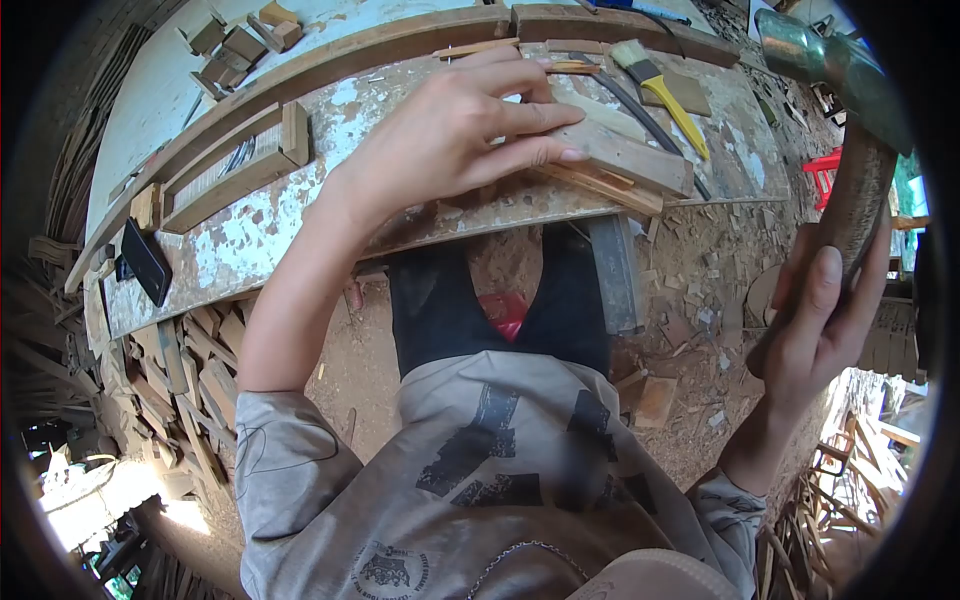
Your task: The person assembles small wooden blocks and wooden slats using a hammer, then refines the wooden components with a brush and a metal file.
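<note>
My left hand (480, 115) reaches across the workbench and grips a pale wooden block (625, 155) near the front edge, with its fingers over the block's left end. Thin wooden strips (600, 187) lie under and beside that block. Raised at the right, my right hand (825, 315) is wrapped round the wooden handle of a hammer (860, 190), whose metal head is up at the top right, apart from the block. A brush with a yellow handle (680, 115) lies just behind the block.
On the workbench (225, 245) are a wooden tray of nails (235, 165), a black phone (147, 262), a long wooden rail (350, 55) and small wood pieces (235, 50). Scrap wood (180, 390) is piled at the left; a red stool (822, 175) stands at the right.
</note>
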{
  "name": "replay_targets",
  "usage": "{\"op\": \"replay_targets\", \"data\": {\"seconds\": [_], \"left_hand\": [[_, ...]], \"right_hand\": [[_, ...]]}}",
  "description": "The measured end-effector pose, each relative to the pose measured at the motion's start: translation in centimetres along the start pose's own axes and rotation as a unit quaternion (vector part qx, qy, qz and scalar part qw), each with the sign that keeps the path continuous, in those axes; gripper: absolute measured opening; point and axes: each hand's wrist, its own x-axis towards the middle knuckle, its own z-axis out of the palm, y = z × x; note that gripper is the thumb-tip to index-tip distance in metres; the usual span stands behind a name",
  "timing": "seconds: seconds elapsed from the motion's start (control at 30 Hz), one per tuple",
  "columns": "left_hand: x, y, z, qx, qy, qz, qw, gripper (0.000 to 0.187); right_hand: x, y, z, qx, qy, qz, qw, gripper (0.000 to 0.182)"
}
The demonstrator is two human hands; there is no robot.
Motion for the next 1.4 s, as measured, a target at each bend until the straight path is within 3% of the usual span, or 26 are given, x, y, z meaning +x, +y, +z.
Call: {"op": "replay_targets", "data": {"seconds": [0.07, 0.1, 0.17, 0.3, 0.37, 0.4, 0.43, 0.53, 0.63, 0.67, 0.8, 0.9, 1.1, 1.27, 1.4], "left_hand": [[0.3, 0.0, -0.1, -0.005, -0.003, -0.003, 1.0, 0.034], [0.3, 0.1, -0.1, -0.009, -0.004, -0.008, 1.0, 0.034], [0.2, 0.4, -0.3, -0.006, -0.013, -0.02, 1.0, 0.035], [-0.5, 1.1, -0.1, -0.007, -0.031, -0.062, 0.998, 0.038], [-0.6, 1.3, -0.2, -0.003, -0.034, -0.076, 0.997, 0.04], [-0.7, 1.4, -0.2, 0.004, -0.039, -0.081, 0.996, 0.041], [-0.8, 1.5, -0.3, 0.012, -0.045, -0.085, 0.995, 0.042], [-1.8, 1.9, 0.2, 0.045, 0.008, -0.088, 0.995, 0.069], [-2.4, 3.5, 0.8, -0.049, 0.061, -0.244, 0.967, 0.101], [-3.4, 2.8, 1.2, -0.04, 0.038, -0.262, 0.964, 0.121], [-3.1, 1.7, 2.1, -0.086, -0.012, -0.311, 0.946, 0.116], [-2.2, 0.9, 3.0, -0.116, -0.031, -0.298, 0.947, 0.111], [-1.2, 1.1, 3.6, -0.23, -0.031, -0.322, 0.918, 0.085], [-1.6, 2.9, 2.4, -0.099, 0.051, -0.156, 0.981, 0.078], [-0.6, 4.0, 0.8, -0.039, 0.094, -0.021, 0.995, 0.077]], "right_hand": [[-0.6, 0.1, 0.6, -0.046, -0.083, -0.003, 0.995, 0.054], [-0.2, -0.1, 1.8, -0.11, -0.144, -0.081, 0.98, 0.055], [0.1, -0.3, 2.1, -0.156, -0.212, -0.125, 0.957, 0.056], [-0.2, 1.2, 2.6, -0.053, -0.147, -0.031, 0.987, 0.048], [-0.8, 1.3, 3.3, 0.115, -0.136, 0.213, 0.961, 0.046], [-0.7, 1.1, 4.3, 0.211, -0.112, 0.227, 0.944, 0.043], [-0.6, 1.5, 5.1, 0.21, -0.108, 0.227, 0.945, 0.044], [-0.7, 2.7, 6.4, 0.231, -0.112, 0.233, 0.938, 0.052], [-0.7, 2.0, 7.1, 0.265, -0.114, 0.208, 0.934, 0.053], [-0.8, 2.3, 7.3, 0.26, -0.116, 0.212, 0.935, 0.056], [-0.1, 2.4, 7.7, 0.28, -0.126, 0.179, 0.935, 0.057], [0.3, 2.3, 7.8, 0.301, -0.128, 0.177, 0.928, 0.051], [0.3, 2.2, 7.8, 0.298, -0.138, 0.19, 0.925, 0.053], [-0.5, 2.1, 6.4, 0.318, -0.147, 0.174, 0.92, 0.058], [-1.4, 1.8, 5.9, 0.363, -0.115, 0.14, 0.914, 0.06]]}}
